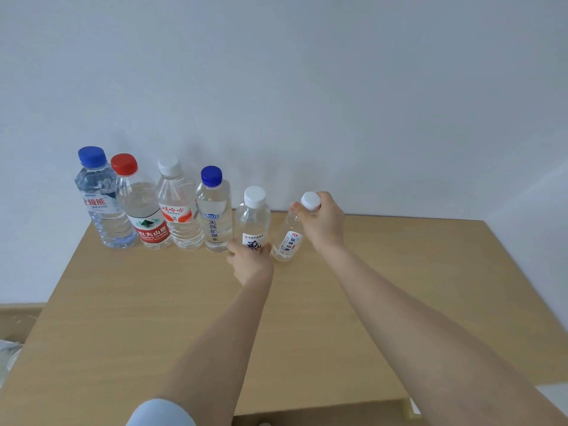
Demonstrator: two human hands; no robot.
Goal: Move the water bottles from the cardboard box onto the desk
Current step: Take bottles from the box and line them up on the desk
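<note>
Several water bottles stand in a row along the back of the wooden desk (399, 287), by the wall. From the left: a blue-capped bottle (101, 204), a red-capped bottle (144, 216), a white-capped bottle (179, 210) and a shorter blue-capped bottle (214, 213). My left hand (250, 262) grips the base of a small white-capped bottle (253, 216), which stands upright. My right hand (322, 222) holds the neck of the smallest white-capped bottle (290, 241), which tilts with its base on or just above the desk. The cardboard box is out of view.
A plain white wall rises directly behind the bottles. At the lower left, beyond the desk's edge, lie floor, a strip of wooden skirting (18, 309) and some crumpled clear plastic (9, 355). The desk's right edge runs down toward the lower right.
</note>
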